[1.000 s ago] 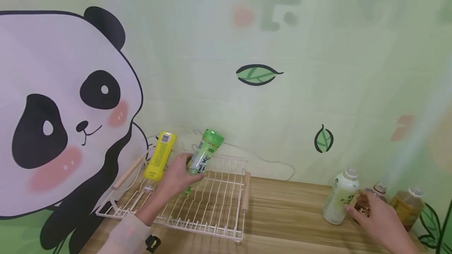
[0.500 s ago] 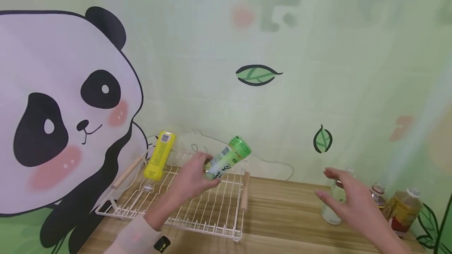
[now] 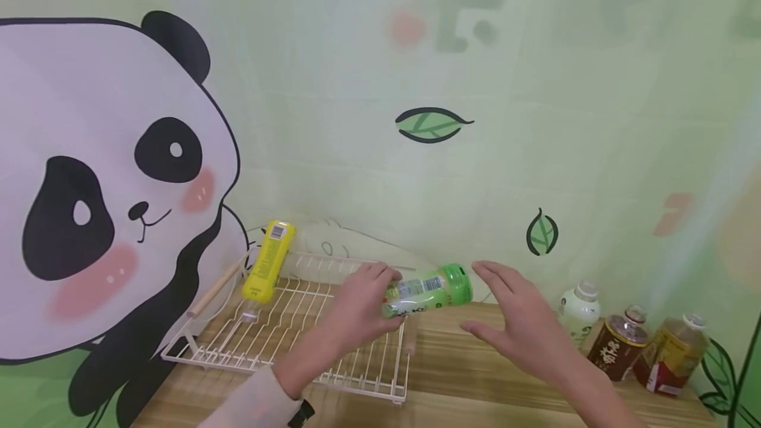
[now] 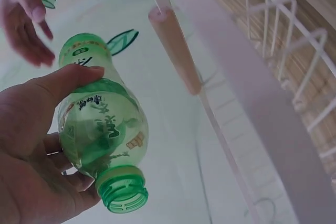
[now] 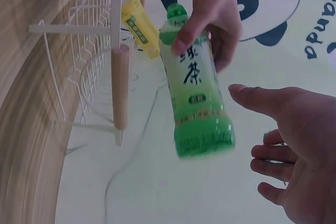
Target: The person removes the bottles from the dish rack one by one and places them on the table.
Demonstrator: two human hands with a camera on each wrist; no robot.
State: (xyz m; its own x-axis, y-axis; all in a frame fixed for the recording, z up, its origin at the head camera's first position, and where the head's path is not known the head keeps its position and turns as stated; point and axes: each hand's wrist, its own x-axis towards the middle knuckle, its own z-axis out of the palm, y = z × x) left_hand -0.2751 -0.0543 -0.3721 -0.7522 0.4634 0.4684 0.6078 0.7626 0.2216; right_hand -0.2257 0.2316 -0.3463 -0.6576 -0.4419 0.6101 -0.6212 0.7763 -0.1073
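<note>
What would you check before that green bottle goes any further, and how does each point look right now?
1. Left hand gripping the green bottle: ok, thumb and fingers curl round it.
2. Right hand free: ok, open near the bottle's base, holding nothing.
3. Mouth capped: not ok, no cap shows.
4. Bottle fully drained: cannot tell.
5. Yellow bottle in the rack: ok, neck down, tilted.
6. White, brown and amber bottles upright: ok.
</note>
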